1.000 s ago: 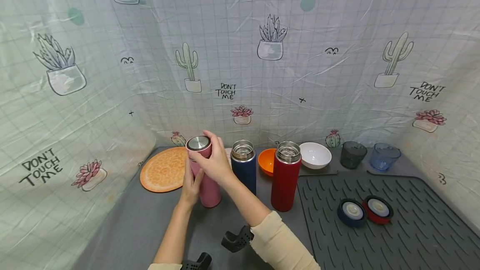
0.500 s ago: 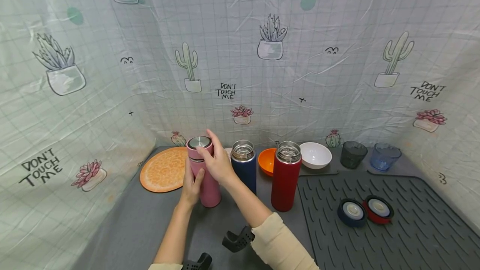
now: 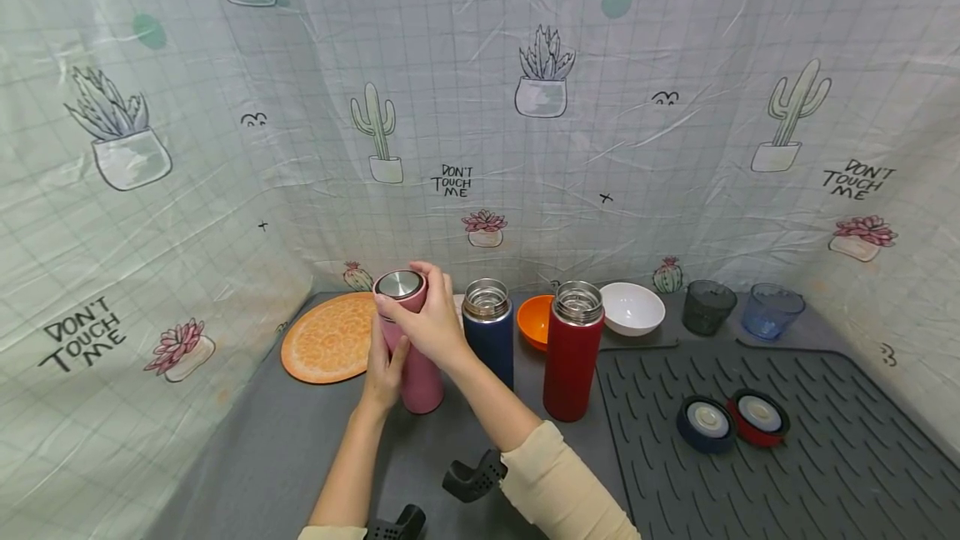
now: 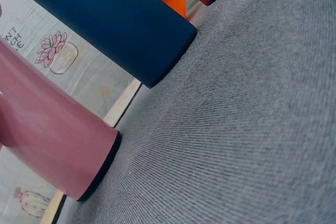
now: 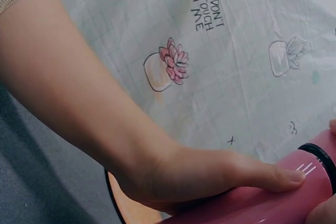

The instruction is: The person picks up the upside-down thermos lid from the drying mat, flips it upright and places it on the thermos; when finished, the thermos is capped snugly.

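Two hands are on the pink flask, which stands upright on the grey table just left of the blue flask and in front of the orange mat. The left hand wraps the lower body, thumb up along the side; the right hand curls its fingers over the cap at the top. From the right wrist view the left thumb lies flat on the pink wall just short of the dark seam below the cap.

Judging by its look, the flask is rigid metal with a smooth painted skin, fairly slippery, not fragile, and tall enough to tip. Its weight depends on contents that cannot be seen. A full wrap around the middle steadies it best, with fingertips spread round the cap's rim for turning
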The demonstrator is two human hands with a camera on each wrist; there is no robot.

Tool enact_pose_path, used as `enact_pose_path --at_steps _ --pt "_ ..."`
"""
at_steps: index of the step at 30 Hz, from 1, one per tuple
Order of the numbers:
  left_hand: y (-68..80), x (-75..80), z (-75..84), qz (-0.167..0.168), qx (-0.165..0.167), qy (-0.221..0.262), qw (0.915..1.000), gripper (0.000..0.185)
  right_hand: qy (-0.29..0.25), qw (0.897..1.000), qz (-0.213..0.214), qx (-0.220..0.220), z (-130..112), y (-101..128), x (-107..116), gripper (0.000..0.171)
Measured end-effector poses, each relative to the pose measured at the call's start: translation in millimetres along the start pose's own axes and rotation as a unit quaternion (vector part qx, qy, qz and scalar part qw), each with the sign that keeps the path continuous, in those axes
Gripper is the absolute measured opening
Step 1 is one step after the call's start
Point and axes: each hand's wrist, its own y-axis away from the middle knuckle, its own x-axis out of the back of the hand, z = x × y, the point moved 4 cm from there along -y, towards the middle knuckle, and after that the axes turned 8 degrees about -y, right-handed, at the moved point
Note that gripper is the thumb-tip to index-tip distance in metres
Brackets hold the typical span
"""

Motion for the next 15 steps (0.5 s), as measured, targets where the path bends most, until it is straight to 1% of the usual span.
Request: enact_pose_path --at_steps 3,4,6,7,10,13,15 --pt "-1.9 0.0 15.7 0.004 0.005 -0.005 1.0000 0.051 -0.025 0.999 -0.032 0.029 -18 5 2 0.061" --pt "-2.7 0.2 21.5 0.006 0.007 -0.006 0.9999 0.050 -0.032 0.998 -0.043 0.043 -18 5 3 0.061" --pt "-4.3 0.4 30.6 0.011 0.007 -0.005 0.9999 0.049 -0.037 0.996 -0.051 0.060 -18 5 3 0.062" --pt "-4.5 0.4 31.7 0.011 0.006 -0.006 0.9999 0.049 -0.036 0.996 -0.049 0.060 -17 4 3 0.062" --pt "-5.2 0.8 33.0 0.009 0.001 -0.009 0.9999 0.051 -0.015 0.998 -0.018 0.056 0 0 1 0.064" --pt "-4.8 0.5 32.4 0.006 -0.001 -0.015 0.9999 0.055 0.004 0.999 0.006 0.036 2 -1 0 0.070" --pt "-4.3 0.4 31.5 0.006 0.002 -0.018 0.9998 0.056 0.011 1.000 0.003 0.028 2 -1 0 0.072"
